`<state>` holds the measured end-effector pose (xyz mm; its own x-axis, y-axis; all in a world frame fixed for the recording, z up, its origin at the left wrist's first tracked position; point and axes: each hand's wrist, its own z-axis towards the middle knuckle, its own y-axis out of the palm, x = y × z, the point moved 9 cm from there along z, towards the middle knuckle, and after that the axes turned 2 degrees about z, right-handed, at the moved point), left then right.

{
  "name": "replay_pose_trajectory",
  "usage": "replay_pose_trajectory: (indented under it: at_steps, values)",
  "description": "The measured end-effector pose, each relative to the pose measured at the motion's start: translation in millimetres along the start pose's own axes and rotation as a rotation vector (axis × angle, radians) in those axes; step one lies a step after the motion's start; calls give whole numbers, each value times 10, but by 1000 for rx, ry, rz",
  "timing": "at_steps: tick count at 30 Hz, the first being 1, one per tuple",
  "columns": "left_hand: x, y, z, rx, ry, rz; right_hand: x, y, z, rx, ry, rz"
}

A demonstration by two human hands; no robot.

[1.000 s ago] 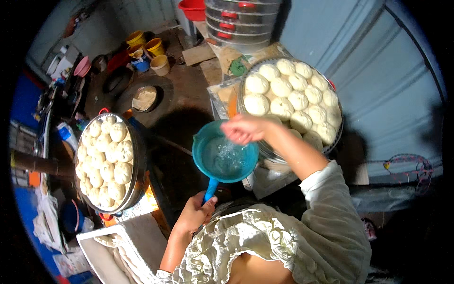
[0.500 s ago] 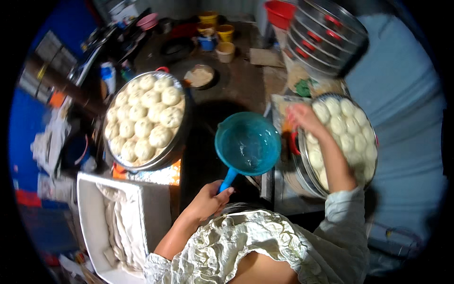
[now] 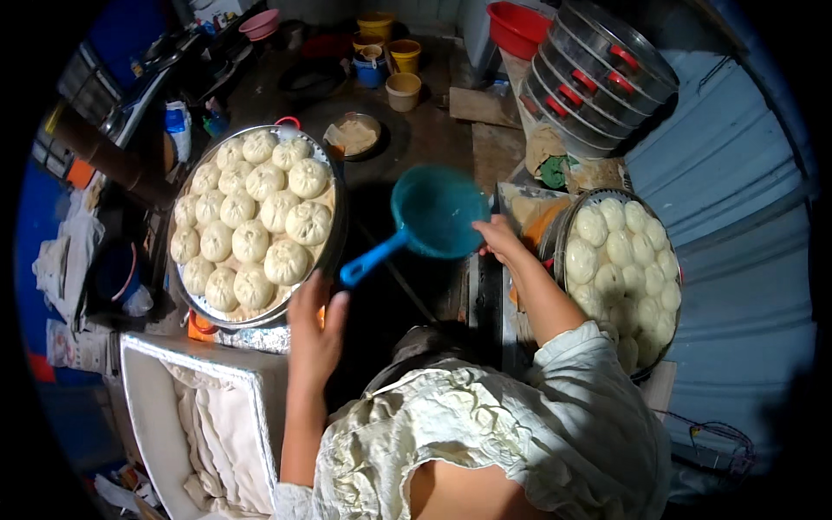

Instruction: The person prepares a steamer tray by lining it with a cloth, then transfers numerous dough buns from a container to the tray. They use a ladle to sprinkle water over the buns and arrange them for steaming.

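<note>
A blue-green plastic water dipper (image 3: pixel 438 227) hangs in front of me, its handle pointing to the lower left. My right hand (image 3: pixel 498 239) pinches the dipper's rim on the right side. Off the handle, my left hand (image 3: pixel 314 328) is slightly blurred, empty, thumb apart from the fingers, near the front right edge of the left steamer tray (image 3: pixel 321 270). Plump pleated buns (image 3: pixel 250 240) fill that tray in rows. To my right, a second steamer tray (image 3: pixel 565 227) holds several smooth, shiny, wet-looking buns (image 3: pixel 619 248).
Nearest on the left stands a white insulated box (image 3: pixel 279 379) with cloth inside. Stacked metal steamers (image 3: pixel 589 87) with red handles and a red basin (image 3: pixel 517 29) are at the far right. Buckets (image 3: pixel 404 92) and a round pan (image 3: pixel 355 137) sit on the floor ahead.
My left hand has let go of the dipper's handle and moved left. My right hand has come from the right tray to the dipper's rim. The dipper's handle has swung leftward.
</note>
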<state>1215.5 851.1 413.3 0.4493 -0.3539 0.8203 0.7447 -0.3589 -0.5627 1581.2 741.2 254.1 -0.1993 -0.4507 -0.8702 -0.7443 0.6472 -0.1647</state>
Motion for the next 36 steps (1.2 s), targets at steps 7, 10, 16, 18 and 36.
replay_pose_trajectory:
  at_steps: [7,10,16,18,36]
  values:
    - [-665,-373,-498,153,-443,-429,1169,-766,817,652,103,406]
    - [-791,-268,-601,209,-529,-392,1001,-901,753,835,263,337]
    - [-885,-47,-491,142,-525,-248,1833,-1432,1355,1035,311,888]
    - [-938,6,-507,106,-543,-259,2206,-1827,1621,920,263,931]
    - [-1223,-23,-743,83,-434,-151,28,1385,636,-116,-403,154]
